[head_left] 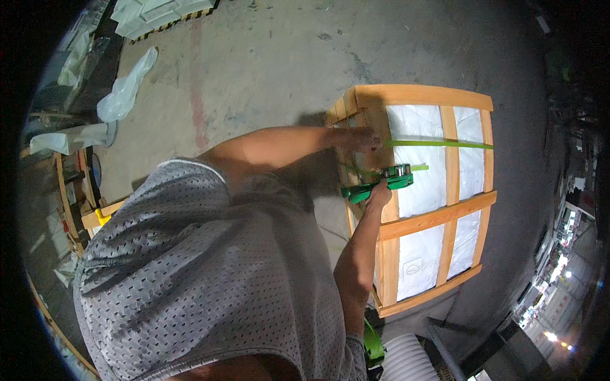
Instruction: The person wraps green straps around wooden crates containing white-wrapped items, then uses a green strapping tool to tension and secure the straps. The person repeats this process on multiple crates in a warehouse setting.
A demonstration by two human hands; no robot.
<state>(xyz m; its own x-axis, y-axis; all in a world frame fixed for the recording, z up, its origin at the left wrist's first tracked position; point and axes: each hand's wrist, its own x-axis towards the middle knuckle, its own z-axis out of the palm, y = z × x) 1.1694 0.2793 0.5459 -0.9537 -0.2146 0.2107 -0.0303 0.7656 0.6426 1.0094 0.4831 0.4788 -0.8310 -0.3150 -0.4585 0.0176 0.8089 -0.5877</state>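
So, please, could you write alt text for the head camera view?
A person's right hand grips a green handheld tool at a wooden crate with white material between its slats. The left hand is beside a green strap that crosses the crate.

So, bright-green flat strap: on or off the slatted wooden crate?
On: the bright-green flat strap runs across the slatted wooden crate, over its white-wrapped contents.

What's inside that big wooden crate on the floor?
White wrapping shows between the bars of the wooden crate. Whatever the wrapping covers can't be seen.
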